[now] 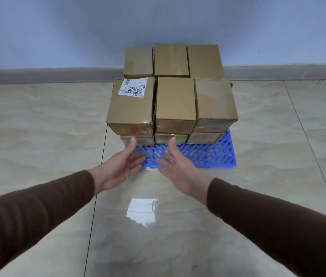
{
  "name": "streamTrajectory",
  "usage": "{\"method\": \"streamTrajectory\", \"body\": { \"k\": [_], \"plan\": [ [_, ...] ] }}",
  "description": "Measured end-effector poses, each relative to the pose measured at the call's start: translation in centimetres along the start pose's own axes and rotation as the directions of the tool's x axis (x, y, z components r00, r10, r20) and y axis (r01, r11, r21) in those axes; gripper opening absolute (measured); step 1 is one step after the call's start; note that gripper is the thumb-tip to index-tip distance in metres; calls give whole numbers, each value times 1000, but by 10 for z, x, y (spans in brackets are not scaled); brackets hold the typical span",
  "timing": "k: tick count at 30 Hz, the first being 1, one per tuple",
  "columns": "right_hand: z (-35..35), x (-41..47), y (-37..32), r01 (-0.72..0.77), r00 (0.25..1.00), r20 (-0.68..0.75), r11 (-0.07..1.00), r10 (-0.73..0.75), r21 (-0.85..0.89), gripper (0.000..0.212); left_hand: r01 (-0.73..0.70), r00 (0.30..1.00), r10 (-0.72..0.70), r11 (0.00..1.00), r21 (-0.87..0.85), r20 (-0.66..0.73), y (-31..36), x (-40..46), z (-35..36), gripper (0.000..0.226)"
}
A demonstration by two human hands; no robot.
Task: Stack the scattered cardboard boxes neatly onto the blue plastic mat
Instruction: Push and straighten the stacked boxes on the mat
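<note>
left hand (121, 165): spread, empty, over mat's near-left corner | right hand (175, 162): spread, empty, over near edge | cardboard boxes (175, 100): stacked on blue mat (208, 154), far side

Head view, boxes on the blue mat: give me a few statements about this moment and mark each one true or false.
1. Both hands are empty. True: the left hand and the right hand are open, palms facing each other, holding nothing.
2. The box with the white label sits at the front right of the stack. False: it is at the front left, on top.
3. The front strip of the blue mat is bare. True.
4. Loose boxes lie on the floor beside the mat. False: every box in view is on the stack.
5. The boxes form a single layer. False: lower boxes show under the front row.
</note>
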State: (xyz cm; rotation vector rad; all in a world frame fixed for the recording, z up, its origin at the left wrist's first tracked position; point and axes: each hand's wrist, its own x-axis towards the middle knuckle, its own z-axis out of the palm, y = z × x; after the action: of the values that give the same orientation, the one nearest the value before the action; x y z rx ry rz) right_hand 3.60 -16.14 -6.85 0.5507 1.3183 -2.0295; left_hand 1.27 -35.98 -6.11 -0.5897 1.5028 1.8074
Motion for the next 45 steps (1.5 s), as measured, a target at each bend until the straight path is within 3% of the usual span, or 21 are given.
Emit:
{"method": "streamTrajectory", "body": {
  "k": [5,18,30,33,36,37,39,41,43,45],
  "plan": [
    [10,22,-13,71,996,-60,990,-64,120,131,-27,999,27,1000,-3,20,10,17,5,105],
    [6,33,-27,22,979,-202,978,22,208,134,-10,1000,10,1000,24,-4,15,29,10,94],
    [-6,30,-28,-57,962,-256,984,99,166,113,29,1000,-29,996,80,-5,14,35,5,89],
    [-16,22,-22,-56,956,-277,987,96,150,96,78,997,-76,989,127,-22,9,32,-3,65],
    [-39,14,-11,-34,892,-443,990,91,136,45,177,977,-153,970,168,-147,0,29,-22,14],
    [-49,11,-9,-13,851,-519,991,81,133,26,192,960,-152,969,156,-235,-3,28,-30,9],
    [-67,5,-13,98,750,-661,984,25,148,11,113,911,-73,991,77,-406,-3,26,-43,17],
    [-82,0,-27,237,676,-736,955,-30,179,24,-66,879,51,998,-15,-474,8,25,-49,27],
    [-93,-2,-42,338,683,-720,927,-125,161,63,-190,891,143,980,-66,-431,25,23,-50,53],
    [-96,-5,-59,398,719,-655,910,-231,115,84,-254,926,225,965,-60,-304,44,20,-45,70]
  ]
}}
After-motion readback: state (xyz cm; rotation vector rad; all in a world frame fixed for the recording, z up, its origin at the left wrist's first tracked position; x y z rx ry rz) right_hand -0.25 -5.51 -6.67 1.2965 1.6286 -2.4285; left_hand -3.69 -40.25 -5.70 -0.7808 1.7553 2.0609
